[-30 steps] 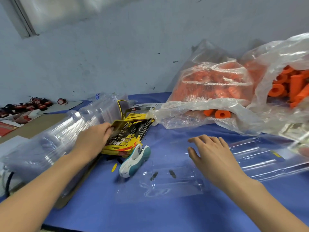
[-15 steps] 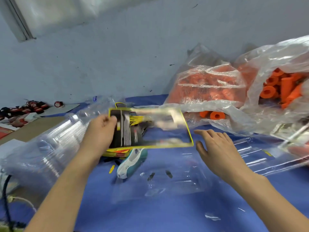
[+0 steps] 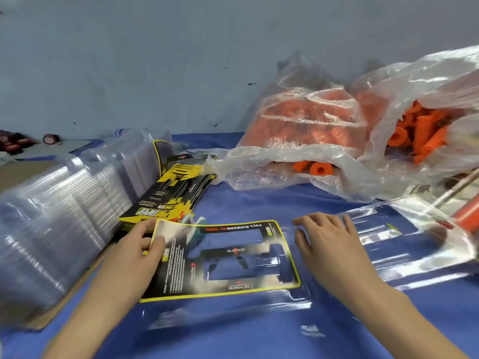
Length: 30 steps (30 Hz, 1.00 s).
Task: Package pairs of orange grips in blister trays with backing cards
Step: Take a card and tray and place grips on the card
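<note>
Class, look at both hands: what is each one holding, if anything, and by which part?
The left hand pinches the backing card at its far-left corner. The right hand holds nothing.

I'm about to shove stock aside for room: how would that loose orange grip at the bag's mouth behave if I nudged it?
The orange grip is a hollow tube lying on its side, so it would probably roll. It looks foam-like, so likely light and not fragile. The plastic bag around it may drag along.

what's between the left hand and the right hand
In the head view, the backing card, which the left hand pinches at its corner, spans most of the gap over a clear blister tray; the right hand hovers beside it.
</note>
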Each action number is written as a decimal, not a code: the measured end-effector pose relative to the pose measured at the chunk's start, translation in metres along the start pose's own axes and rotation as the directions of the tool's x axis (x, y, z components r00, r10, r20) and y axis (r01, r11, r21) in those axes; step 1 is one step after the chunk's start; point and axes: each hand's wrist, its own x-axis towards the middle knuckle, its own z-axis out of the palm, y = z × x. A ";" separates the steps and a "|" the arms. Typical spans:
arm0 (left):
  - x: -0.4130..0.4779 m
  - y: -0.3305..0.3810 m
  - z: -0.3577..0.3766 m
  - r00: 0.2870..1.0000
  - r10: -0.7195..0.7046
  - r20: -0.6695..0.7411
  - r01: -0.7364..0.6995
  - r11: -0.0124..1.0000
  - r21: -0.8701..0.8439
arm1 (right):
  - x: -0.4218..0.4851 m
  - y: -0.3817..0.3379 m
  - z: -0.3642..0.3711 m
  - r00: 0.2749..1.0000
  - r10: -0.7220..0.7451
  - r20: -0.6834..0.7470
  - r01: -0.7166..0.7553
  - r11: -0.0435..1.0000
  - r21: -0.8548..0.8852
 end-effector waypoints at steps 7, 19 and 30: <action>-0.005 -0.002 0.017 0.997 0.062 0.055 -0.067 0.994 0.091 | -0.019 0.011 -0.012 0.993 0.101 -0.057 -0.103 0.994 -0.029; -0.018 0.018 0.053 0.989 0.114 0.092 -0.143 0.896 0.420 | -0.035 0.035 -0.027 0.993 0.107 -0.050 -0.108 0.994 0.000; -0.035 0.017 0.044 0.973 0.190 0.128 -0.214 0.954 0.209 | -0.036 0.030 -0.025 0.993 0.121 -0.007 -0.121 0.992 -0.020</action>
